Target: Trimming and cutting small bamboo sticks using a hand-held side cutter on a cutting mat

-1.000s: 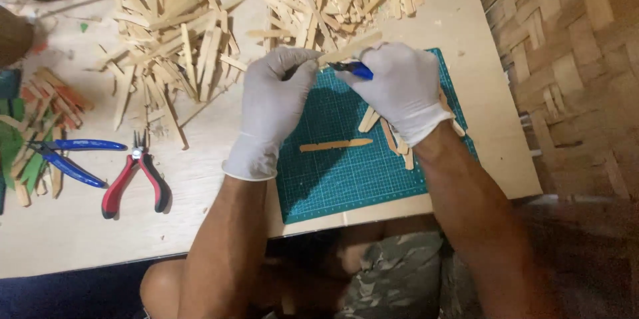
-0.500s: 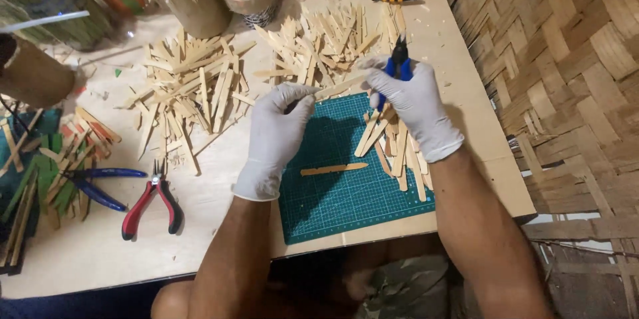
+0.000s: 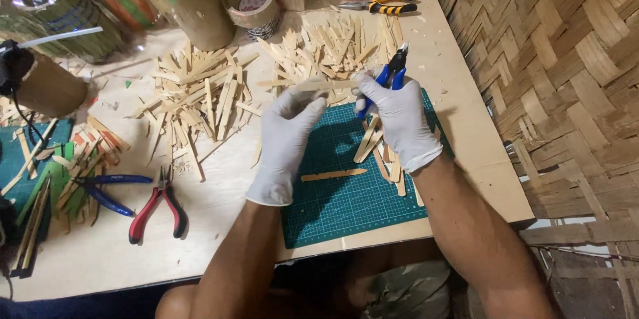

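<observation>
Both my hands wear white gloves above a green cutting mat (image 3: 346,206). My left hand (image 3: 287,134) pinches one end of a thin wooden stick (image 3: 311,83) held level over the mat's far edge. My right hand (image 3: 396,118) grips blue-handled cutters (image 3: 393,74), jaws pointing up and away, beside the stick's other end. A single cut stick (image 3: 333,174) lies on the mat, with several more (image 3: 376,149) under my right wrist.
Heaps of wooden sticks (image 3: 200,93) cover the table beyond the mat. Red-handled pliers (image 3: 158,209) and blue-handled pliers (image 3: 106,189) lie at left, yellow-handled pliers (image 3: 386,3) at the back. A tape roll (image 3: 251,5) and tubes (image 3: 186,0) stand behind. A woven wall (image 3: 552,79) is at right.
The view has tilted up, showing more of the table's back. My hands have lifted the stick and cutters slightly away from the mat, the cutters now pointing upward.
</observation>
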